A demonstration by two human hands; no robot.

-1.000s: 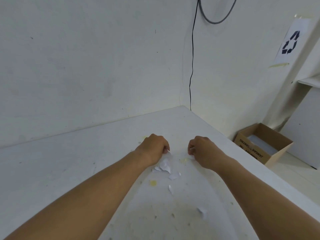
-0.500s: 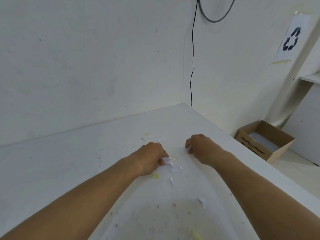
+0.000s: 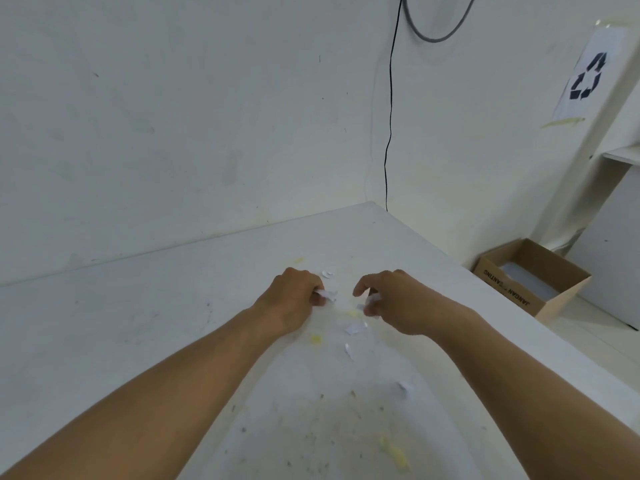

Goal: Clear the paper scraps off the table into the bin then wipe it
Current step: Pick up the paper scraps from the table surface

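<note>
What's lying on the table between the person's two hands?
In the head view, between the left hand and right hand the table shows a faint yellow stain; each hand pinches a paper scrap.

Scraps (image 3: 355,329) on table (image 3: 138,306) (bin (image 3: 540,299) right)

Single head-worn view. You look forward and down from above the near edge of the white tabletop (image 3: 138,323), toward the wall corner (image 3: 379,150) where a black cable (image 3: 390,133) hangs. Both forearms run from the bottom corners to mid-frame, so the camera sits close. The wide lens bows the wall joint and takes in the floor at right, where a cardboard box (image 3: 533,271) stands.
</note>
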